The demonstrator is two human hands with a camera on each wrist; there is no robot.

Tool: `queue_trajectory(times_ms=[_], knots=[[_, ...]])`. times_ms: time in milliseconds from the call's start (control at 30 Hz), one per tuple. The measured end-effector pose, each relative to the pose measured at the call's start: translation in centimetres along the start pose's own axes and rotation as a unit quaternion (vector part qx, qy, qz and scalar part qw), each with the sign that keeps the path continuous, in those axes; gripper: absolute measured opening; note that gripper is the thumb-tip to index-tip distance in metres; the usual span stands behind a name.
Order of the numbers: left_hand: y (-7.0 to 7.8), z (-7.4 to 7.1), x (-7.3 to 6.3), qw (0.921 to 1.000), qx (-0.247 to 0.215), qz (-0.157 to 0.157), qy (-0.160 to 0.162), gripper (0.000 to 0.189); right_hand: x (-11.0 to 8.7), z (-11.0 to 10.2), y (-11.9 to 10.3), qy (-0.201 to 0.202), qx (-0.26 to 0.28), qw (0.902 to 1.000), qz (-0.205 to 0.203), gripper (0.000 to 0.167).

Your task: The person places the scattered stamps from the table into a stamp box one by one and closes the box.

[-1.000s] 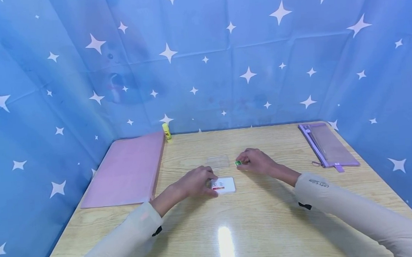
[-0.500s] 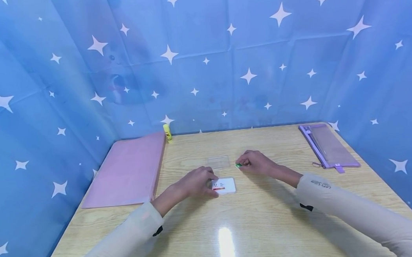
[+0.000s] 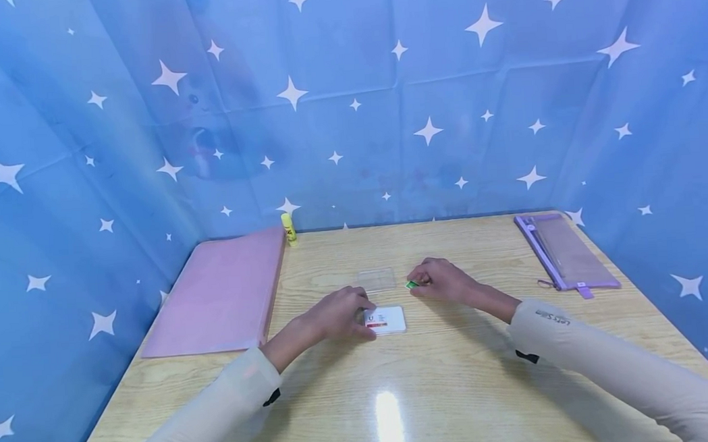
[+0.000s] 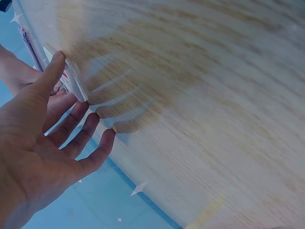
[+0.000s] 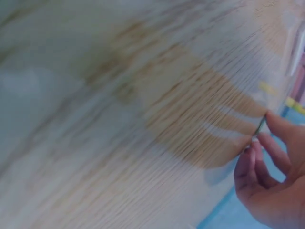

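Note:
My left hand (image 3: 335, 315) holds a flat white card box (image 3: 387, 319) by its left end, thumb on the near edge and forefinger on the far edge. The box bears a small logo and a red band. From the left wrist view it looks like a thin white slab (image 4: 75, 85) between thumb and forefinger, the other fingers spread at the tabletop. To the right, my right hand (image 3: 445, 279) pinches a small flat green piece (image 3: 412, 284) close over the table, partly hidden by the fingers. A clear plastic lid (image 3: 377, 280) lies just beyond the box, between the hands.
On the wooden table (image 3: 462, 390), a large pink folder (image 3: 218, 293) lies at the left with a yellow glue stick (image 3: 289, 230) standing at its far corner. A purple zip pouch (image 3: 565, 248) lies at the right. A blue star-patterned curtain (image 3: 344, 59) surrounds the table.
The green piece in my right fingers has tipped and shows its face differently. My left hand and the card box stay in place; the head view has shifted slightly.

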State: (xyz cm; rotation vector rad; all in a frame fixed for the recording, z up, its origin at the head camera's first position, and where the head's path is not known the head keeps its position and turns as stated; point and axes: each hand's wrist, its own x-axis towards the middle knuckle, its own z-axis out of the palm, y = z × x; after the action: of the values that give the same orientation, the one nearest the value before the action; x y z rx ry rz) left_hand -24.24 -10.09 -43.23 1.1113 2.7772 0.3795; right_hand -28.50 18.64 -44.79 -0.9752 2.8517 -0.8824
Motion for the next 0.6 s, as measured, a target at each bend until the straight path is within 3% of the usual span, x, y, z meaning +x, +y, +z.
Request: queue_trajectory(times_ms=[600], knots=[[-0.02, 0.14, 0.02, 0.9999, -0.009, -0.005, 0.001, 0.057, 0.26, 0.40, -0.14, 0.003, 0.042, 0.9989, 0.022, 0.026]])
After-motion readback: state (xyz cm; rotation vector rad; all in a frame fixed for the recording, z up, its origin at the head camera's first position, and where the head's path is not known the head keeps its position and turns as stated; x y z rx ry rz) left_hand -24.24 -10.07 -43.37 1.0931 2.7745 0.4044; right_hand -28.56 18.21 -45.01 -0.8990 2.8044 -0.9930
